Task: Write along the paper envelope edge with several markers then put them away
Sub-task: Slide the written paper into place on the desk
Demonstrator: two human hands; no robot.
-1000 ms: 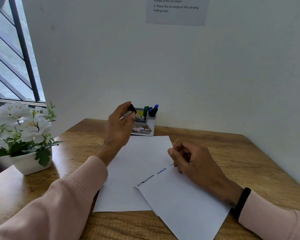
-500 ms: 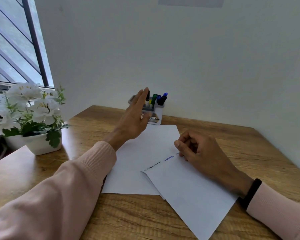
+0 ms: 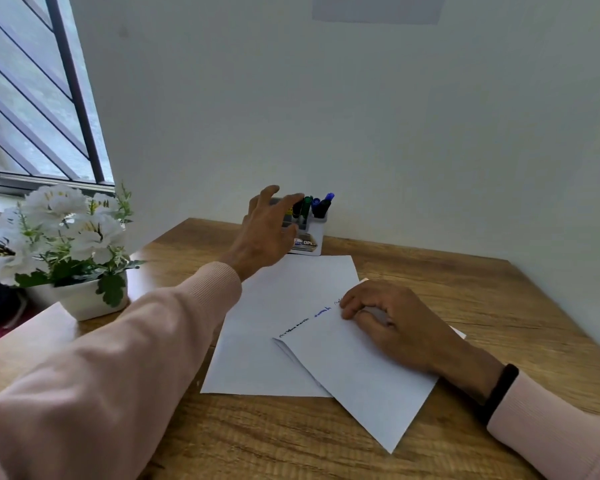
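Observation:
A white paper envelope (image 3: 357, 372) lies tilted on a white sheet (image 3: 291, 289) on the wooden desk, with black and blue writing along its upper left edge. My right hand (image 3: 392, 323) rests on the envelope's upper corner, fingers curled, holding nothing. A grey marker holder (image 3: 314, 233) stands against the wall with a black marker (image 3: 297, 206), a green marker (image 3: 306, 206) and blue markers (image 3: 323, 204) upright in it. My left hand (image 3: 267, 230) is stretched out at the holder, fingers spread, fingertips by the black marker; nothing is gripped.
A white pot of white flowers (image 3: 66, 244) stands on the desk at the left, by the window. A printed sheet (image 3: 374, 8) hangs on the wall above. Bare desk wood (image 3: 482, 289) extends right of the envelope.
A second ago my left hand held a black marker near the holder. That marker now stands in the holder, and the hand has opened and stays beside it. The right hand stayed put.

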